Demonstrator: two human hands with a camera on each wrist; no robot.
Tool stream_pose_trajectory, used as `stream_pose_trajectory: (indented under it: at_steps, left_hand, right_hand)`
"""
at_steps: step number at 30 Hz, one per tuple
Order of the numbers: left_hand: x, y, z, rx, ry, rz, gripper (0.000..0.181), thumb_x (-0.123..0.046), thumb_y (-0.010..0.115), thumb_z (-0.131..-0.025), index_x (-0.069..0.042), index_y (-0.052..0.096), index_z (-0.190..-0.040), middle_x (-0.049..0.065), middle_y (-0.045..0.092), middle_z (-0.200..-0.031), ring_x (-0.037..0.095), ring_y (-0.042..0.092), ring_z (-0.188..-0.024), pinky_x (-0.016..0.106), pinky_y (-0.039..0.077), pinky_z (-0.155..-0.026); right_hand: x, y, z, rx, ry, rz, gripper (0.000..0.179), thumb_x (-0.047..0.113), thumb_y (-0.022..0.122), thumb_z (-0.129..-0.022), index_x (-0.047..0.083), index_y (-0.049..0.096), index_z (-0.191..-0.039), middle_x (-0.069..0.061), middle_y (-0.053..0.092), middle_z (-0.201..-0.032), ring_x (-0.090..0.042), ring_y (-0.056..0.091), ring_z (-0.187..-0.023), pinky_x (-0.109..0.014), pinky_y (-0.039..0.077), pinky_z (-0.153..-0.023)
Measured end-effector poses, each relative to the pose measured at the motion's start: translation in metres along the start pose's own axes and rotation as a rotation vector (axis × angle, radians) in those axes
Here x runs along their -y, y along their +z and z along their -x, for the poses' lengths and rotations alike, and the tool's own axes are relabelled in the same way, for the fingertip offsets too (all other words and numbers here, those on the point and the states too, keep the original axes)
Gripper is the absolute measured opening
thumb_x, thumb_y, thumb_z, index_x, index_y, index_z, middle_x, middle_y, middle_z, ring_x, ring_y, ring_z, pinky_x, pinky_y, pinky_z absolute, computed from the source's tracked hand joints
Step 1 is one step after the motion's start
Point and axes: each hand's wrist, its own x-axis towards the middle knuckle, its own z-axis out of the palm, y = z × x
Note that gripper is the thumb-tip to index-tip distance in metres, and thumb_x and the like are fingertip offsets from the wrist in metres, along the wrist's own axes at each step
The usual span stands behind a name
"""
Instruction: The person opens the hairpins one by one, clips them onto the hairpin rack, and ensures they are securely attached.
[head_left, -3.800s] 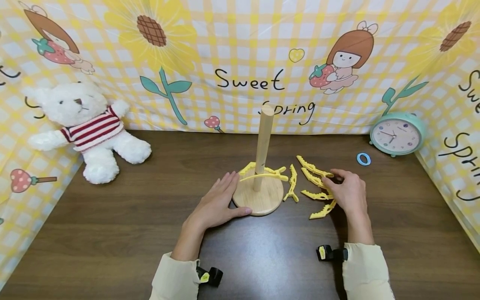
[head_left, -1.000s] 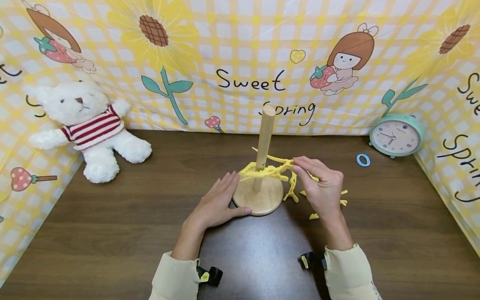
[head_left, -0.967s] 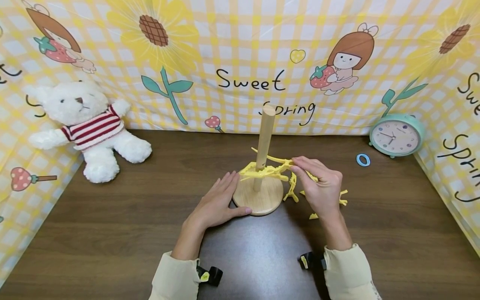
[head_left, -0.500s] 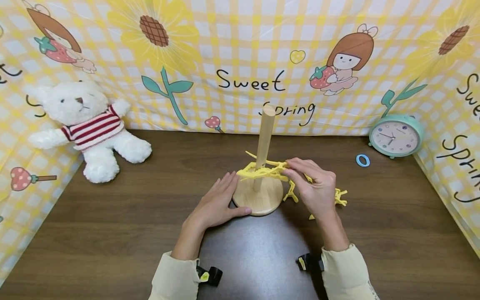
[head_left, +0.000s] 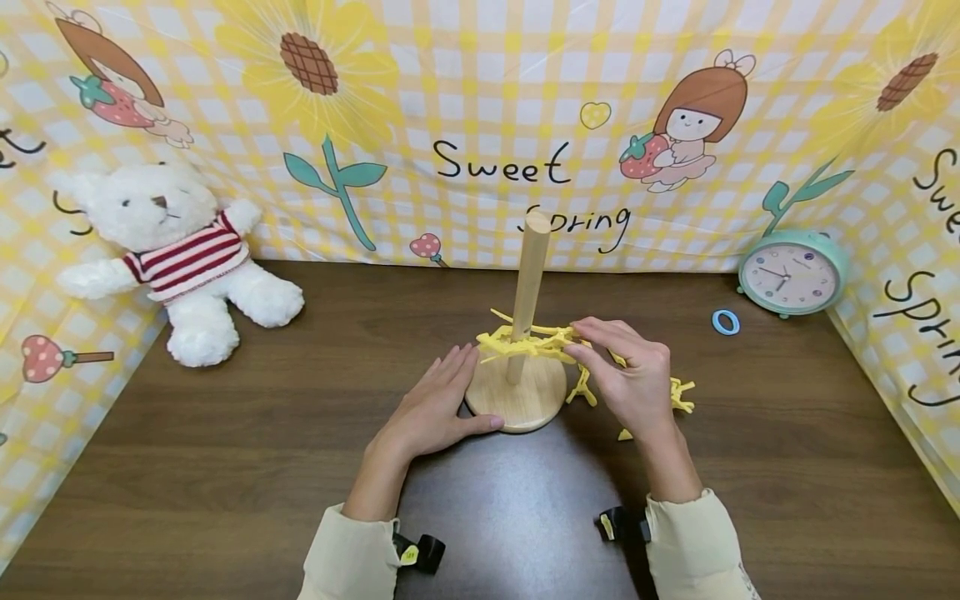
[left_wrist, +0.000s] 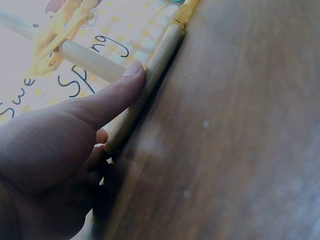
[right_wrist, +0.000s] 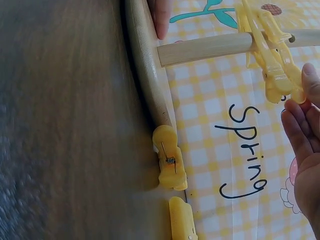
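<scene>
Bear [head_left: 176,254]: sits far left on the table [head_left: 225,467].
Left hand [head_left: 435,408]: flat, fingers straight, pressing the wooden stand [head_left: 517,396].
Yellow clip [head_left: 536,340]: on the stand's pole.
Right hand [head_left: 630,379]: fingers pinch that clip.
Clock [head_left: 793,271]: far right.

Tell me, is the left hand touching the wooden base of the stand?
Touching. The left wrist view shows the left hand's thumb pressed against the wooden base's rim.
</scene>
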Motion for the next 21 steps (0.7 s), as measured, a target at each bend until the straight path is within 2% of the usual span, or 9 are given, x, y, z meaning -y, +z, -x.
stream_pose_trajectory:
  at_steps: [15,21]
  left_hand:
    - [0.0002,0.0008,-0.0006,0.018,-0.009,0.009,0.106,-0.058,0.069,-0.091,-0.003,0.014,-0.162,0.015,0.011,-0.168,0.025,0.008,-0.155,0.040,0.005,-0.126]
    - [0.0017,0.0015,-0.0011,0.012,-0.009,0.008,0.106,-0.059,0.068,-0.091,-0.003,0.013,-0.162,0.014,0.012,-0.168,0.025,0.007,-0.155,0.040,0.005,-0.126]
  right_hand:
    - [-0.0054,-0.0008,0.0039,0.053,0.064,0.058,0.032,-0.010,0.086,-0.073,-0.003,0.079,-0.103,-0.012,0.076,-0.103,-0.021,0.071,-0.093,-0.017,0.053,-0.082]
    - [-0.0087,-0.0006,0.0043,0.082,0.075,0.097,0.032,-0.005,0.086,-0.075,0.000,0.079,-0.106,-0.010,0.077,-0.103,-0.019,0.069,-0.085,-0.014,0.050,-0.076]
